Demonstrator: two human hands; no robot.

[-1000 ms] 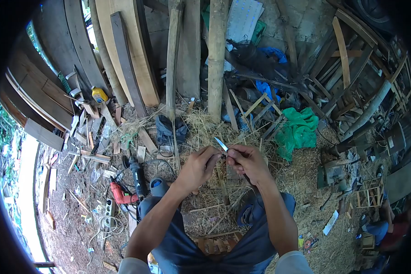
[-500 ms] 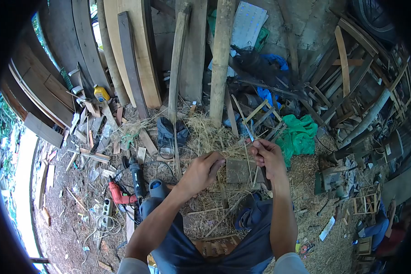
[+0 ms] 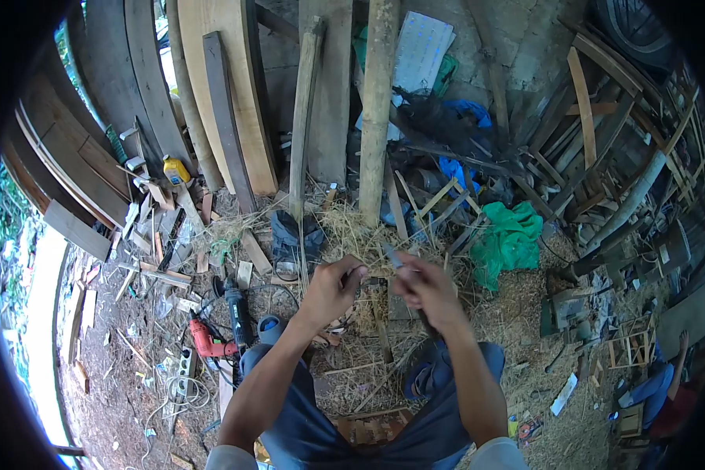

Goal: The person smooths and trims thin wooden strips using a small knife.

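Note:
My right hand (image 3: 431, 294) is closed around a knife (image 3: 392, 254), whose blade points up and to the left; its dark handle end shows below the palm. The hand is slightly blurred. To its left, my left hand (image 3: 330, 294) has its thumb and fingers pressed together; whatever it may pinch is too small to make out. A small gap separates the two hands, above the straw-covered ground between my knees.
A red drill (image 3: 210, 337) and a dark grinder (image 3: 238, 313) lie left of my legs. Green plastic (image 3: 509, 239) is at the right. Boards and poles (image 3: 374, 117) stand ahead. Another person (image 3: 670, 399) sits at the lower right.
My right hand with the knife moved away to the right from my left hand, then came back left toward it. My left hand shifted slightly left. The other person's arm has moved.

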